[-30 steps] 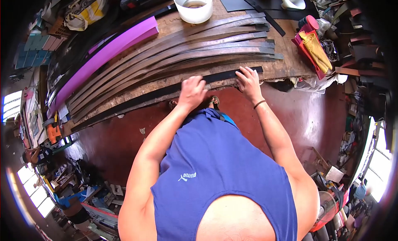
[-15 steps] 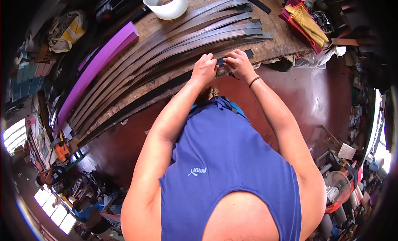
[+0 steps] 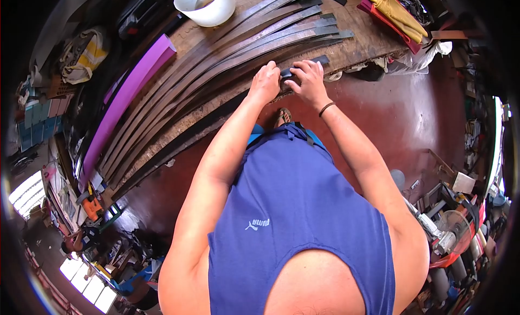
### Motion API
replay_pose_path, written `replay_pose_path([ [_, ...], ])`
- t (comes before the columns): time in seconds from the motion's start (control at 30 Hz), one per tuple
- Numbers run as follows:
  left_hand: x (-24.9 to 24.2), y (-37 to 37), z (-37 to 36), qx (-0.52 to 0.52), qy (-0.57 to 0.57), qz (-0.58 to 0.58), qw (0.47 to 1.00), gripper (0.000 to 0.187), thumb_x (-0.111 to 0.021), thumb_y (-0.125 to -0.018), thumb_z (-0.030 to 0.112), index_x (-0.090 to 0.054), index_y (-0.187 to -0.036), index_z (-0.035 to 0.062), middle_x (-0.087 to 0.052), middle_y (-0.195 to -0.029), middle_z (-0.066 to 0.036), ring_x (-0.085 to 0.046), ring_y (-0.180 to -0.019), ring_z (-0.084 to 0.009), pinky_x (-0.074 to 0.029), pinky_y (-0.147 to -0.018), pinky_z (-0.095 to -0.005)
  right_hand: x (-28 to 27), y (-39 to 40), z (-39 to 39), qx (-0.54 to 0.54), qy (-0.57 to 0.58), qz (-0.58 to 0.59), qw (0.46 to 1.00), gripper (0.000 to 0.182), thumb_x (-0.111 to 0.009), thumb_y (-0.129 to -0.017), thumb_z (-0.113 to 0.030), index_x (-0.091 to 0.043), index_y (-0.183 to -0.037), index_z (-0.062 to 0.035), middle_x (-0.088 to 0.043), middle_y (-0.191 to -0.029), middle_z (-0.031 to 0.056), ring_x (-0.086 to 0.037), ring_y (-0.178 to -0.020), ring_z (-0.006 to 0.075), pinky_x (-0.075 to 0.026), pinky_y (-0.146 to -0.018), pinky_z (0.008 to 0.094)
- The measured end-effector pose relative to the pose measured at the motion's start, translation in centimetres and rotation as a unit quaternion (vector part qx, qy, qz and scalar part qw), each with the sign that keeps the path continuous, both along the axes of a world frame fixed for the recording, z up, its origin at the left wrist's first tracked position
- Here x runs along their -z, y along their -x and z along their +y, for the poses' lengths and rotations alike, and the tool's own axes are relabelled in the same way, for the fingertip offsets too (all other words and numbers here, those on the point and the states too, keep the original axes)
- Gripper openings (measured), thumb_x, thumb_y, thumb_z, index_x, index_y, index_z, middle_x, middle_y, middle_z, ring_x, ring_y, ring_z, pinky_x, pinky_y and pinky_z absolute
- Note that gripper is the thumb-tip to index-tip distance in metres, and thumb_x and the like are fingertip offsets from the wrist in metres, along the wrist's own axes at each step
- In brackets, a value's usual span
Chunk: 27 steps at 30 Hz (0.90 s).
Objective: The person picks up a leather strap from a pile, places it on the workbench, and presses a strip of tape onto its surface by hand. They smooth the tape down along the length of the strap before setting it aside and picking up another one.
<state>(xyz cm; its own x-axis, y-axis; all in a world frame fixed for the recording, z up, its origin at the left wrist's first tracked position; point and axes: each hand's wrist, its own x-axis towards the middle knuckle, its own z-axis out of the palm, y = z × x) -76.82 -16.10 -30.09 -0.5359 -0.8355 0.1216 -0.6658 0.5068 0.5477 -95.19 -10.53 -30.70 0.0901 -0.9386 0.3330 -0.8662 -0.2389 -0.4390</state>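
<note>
A long black strip (image 3: 324, 60), seemingly leather, lies along the front edge of the wooden table (image 3: 374, 41). My left hand (image 3: 265, 83) is closed on it, fingers curled over the edge. Just to the right, my right hand (image 3: 307, 82) grips the same strip, its thumb apart from the bent fingers. A short dark stretch shows between the two hands. What lies beneath my fingers is hidden. Behind my hands, several long brown-grey strips (image 3: 216, 68) lie fanned side by side across the tabletop.
A white round tub (image 3: 205, 11) stands at the back of the table. Left of the strips lies a purple roll (image 3: 127, 101). Folded yellow cloth (image 3: 398, 17) sits at the right. A fan (image 3: 454, 231) stands among clutter on the right, above the red floor (image 3: 379, 114).
My right hand has loosened slightly, its fingers and thumb spreading more around the strip. My left hand stays on the strip. The view has shifted a little.
</note>
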Motion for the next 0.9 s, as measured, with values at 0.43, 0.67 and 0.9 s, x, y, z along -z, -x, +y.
replay_pose_path([
  [0.43,0.0,-0.7,-1.4,0.035,-0.079,-0.009,0.996,0.012,-0.064,-0.093,0.013,-0.064,-0.094,0.0017,-0.060,-0.107,-0.020,-0.061,-0.106,-0.0412,-0.050,-0.090,-0.0504,0.5,-0.9,-0.9,0.052,-0.019,0.018,0.998,0.017,-0.076,-0.087,-0.033,-0.075,-0.092,-0.0166,-0.068,-0.106,-0.0052,-0.057,-0.111,0.0214,-0.030,-0.101,0.0604],
  [0.67,-0.5,-0.7,-1.4,0.029,-0.091,-0.010,0.995,0.013,-0.066,-0.093,0.015,-0.065,-0.095,0.0023,-0.061,-0.105,-0.020,-0.062,-0.103,-0.0415,-0.052,-0.088,-0.0503,-0.2,-1.2,-1.5,0.063,-0.057,0.046,0.995,0.019,-0.074,-0.089,-0.034,-0.073,-0.085,-0.0159,-0.066,-0.097,-0.0042,-0.058,-0.105,0.0227,-0.030,-0.100,0.0614],
  [0.9,0.3,-0.3,-0.3,0.002,-0.037,0.022,0.999,0.008,-0.066,-0.089,0.009,-0.067,-0.094,0.0022,-0.062,-0.104,-0.018,-0.063,-0.100,-0.0402,-0.053,-0.083,-0.0491,0.6,-1.0,-2.1,0.050,-0.022,0.053,0.997,0.023,-0.071,-0.090,-0.037,-0.072,-0.080,-0.0165,-0.064,-0.092,-0.0030,-0.058,-0.102,0.0223,-0.030,-0.100,0.0673],
])
